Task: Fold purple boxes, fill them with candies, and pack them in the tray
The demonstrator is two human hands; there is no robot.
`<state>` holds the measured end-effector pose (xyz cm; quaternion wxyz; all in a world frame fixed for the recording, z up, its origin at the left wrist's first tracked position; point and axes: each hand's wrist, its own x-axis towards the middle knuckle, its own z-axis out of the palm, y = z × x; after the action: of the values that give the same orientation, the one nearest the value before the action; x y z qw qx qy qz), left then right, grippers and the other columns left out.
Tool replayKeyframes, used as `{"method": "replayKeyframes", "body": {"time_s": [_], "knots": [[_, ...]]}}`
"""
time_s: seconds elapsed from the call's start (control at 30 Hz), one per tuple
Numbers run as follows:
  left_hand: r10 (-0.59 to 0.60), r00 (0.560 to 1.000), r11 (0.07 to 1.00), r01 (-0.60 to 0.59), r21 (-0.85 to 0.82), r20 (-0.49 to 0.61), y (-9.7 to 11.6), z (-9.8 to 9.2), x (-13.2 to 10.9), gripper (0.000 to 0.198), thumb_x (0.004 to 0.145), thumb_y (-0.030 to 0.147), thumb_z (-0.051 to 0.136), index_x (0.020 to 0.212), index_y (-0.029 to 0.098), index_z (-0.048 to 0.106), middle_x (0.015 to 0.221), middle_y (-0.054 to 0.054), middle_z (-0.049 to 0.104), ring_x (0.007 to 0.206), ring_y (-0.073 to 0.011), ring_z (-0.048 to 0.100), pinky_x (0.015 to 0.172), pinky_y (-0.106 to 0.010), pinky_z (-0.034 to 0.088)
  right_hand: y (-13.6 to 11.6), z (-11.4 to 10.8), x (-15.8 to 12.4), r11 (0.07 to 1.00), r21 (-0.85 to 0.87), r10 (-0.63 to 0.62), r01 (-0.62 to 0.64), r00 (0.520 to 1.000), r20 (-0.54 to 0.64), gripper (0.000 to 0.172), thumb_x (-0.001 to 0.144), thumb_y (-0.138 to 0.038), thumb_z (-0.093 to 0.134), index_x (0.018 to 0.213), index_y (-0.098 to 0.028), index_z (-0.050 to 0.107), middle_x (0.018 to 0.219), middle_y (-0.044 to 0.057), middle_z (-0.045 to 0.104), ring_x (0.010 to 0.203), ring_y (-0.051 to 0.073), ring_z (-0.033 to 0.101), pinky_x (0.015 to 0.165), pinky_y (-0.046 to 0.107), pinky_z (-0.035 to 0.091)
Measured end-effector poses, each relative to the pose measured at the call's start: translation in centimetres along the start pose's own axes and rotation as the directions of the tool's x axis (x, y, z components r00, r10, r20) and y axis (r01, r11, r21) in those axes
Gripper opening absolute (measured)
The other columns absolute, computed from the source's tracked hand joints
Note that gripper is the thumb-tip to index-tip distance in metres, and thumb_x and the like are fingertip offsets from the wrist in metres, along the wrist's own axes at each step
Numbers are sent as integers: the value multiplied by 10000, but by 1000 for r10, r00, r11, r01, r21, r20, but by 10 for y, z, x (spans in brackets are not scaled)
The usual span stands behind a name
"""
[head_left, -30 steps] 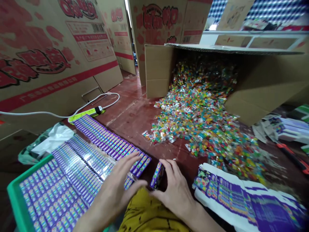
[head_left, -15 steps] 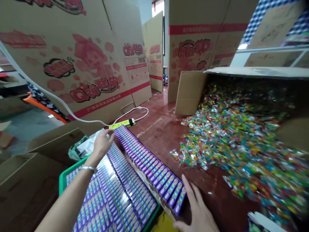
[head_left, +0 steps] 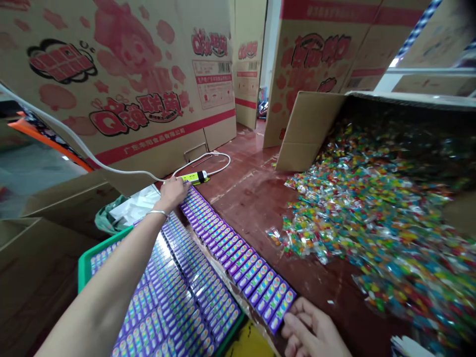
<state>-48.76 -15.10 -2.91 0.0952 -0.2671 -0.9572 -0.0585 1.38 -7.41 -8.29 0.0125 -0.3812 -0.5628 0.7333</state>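
A long row of small purple boxes (head_left: 238, 253) with colourful printed fronts lies on the red-brown table, beside a green tray (head_left: 86, 263). My left hand (head_left: 174, 192), with a bracelet at the wrist, is closed against the far end of the row; its fingertips are partly hidden. At the near end, my right hand (head_left: 314, 329) presses curled fingers and thumb against the last box. Between them the two hands clasp the row lengthwise. More purple boxes (head_left: 163, 297) fill the tray in tight rows.
A yellow-green power strip (head_left: 193, 177) with a white cable (head_left: 128, 172) lies beyond my left hand. On the right, wrapped colourful candies (head_left: 357, 213) spill from a tipped carton (head_left: 307, 131). Large printed cartons (head_left: 156, 74) stand behind. A green bag (head_left: 107, 215) sits left.
My left hand has moved onto the row's far end. My right hand's fingers have gone from spread to curled against the near end. The view has shifted slightly.
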Motion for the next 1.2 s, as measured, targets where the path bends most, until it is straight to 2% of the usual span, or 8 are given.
{"method": "replayKeyframes", "body": {"time_s": [0.33, 0.63, 0.77, 0.87, 0.93, 1.0, 1.1, 1.2], "knots": [[-45, 996, 996, 39, -78, -79, 10, 15, -11, 346, 941, 333, 610, 1242, 163, 585, 1259, -106, 615, 1071, -254, 635, 890, -468, 547, -10, 11, 16, 997, 43, -63, 63, 998, 4, 513, 822, -636, 650, 1004, -161, 582, 751, 24, 668, 592, 139, 673, 500, 212, 510], [-160, 962, 881, 39, -471, -220, 3, 12, -20, 340, 939, 320, 614, 1243, 170, 585, 1271, -102, 610, 1076, -252, 633, 896, -470, 546, -7, 3, 13, 998, 38, -40, 40, 999, -10, 541, 760, -667, 693, 929, -166, 583, 718, 1, 636, 595, 134, 659, 506, 206, 507], [-306, 907, 709, 15, -705, -288, 3, 6, -63, 392, 965, 378, 557, 1303, 180, 562, 1365, -120, 572, 1243, -292, 554, 1046, -547, 439, -6, -14, 5, 1000, 10, 1, -1, 1000, 0, 571, 712, -713, 699, 839, -168, 587, 716, 7, 644, 575, 126, 648, 482, 190, 479], [-446, 857, 508, 5, -861, -258, 16, 10, -120, 552, 1022, 510, 284, 1429, 182, 460, 1495, -151, 477, 1415, -273, 404, 1181, -475, 306, -19, -38, -4, 994, -109, 29, -24, 998, 47, 581, 747, -735, 648, 755, -156, 616, 648, 16, 635, 493, 111, 601, 432, 188, 435], [-499, 844, 351, -10, -936, -196, 33, 15, -160, 631, 1014, 556, 160, 1525, 212, 300, 1582, -135, 366, 1458, -242, 346, 1182, -441, 318, -42, -53, -2, 988, -139, -75, 74, 997, -1, 562, 815, -717, 587, 827, -162, 669, 624, 25, 638, 466, 125, 585, 431, 220, 447], [-518, 844, 210, -35, -977, -141, 54, 18, -191, 665, 1003, 570, 78, 1566, 231, 179, 1633, -104, 264, 1490, -202, 268, 1204, -417, 277, -72, -55, 13, 946, -96, -317, 311, 947, -55, 503, 894, -643, 541, 1057, -193, 693, 887, 101, 734, 761, 208, 700, 673, 298, 562], [-528, 845, 51, -71, -996, -87, 80, 16, -215, 669, 998, 578, 81, 1578, 248, 132, 1666, -42, 150, 1514, -156, 153, 1237, -364, 163, -112, -26, 61, 862, 80, -504, 500, 830, 240, 634, 936, -664, 434, 1444, -287, 472, 1552, 67, 413, 1427, 246, 369, 1140, 405, 352], [-530, 847, -58, -83, -995, -40, 95, 11, -216, 694, 986, 617, 127, 1578, 256, 140, 1669, -15, 126, 1518, -143, 108, 1242, -327, 104, -131, 24, 122, 894, 153, -440, 422, 758, 481, 759, 913, -745, 357, 1526, -298, 325, 1651, -3, 159, 1520, 185, 93, 1233, 408, 99]]}}
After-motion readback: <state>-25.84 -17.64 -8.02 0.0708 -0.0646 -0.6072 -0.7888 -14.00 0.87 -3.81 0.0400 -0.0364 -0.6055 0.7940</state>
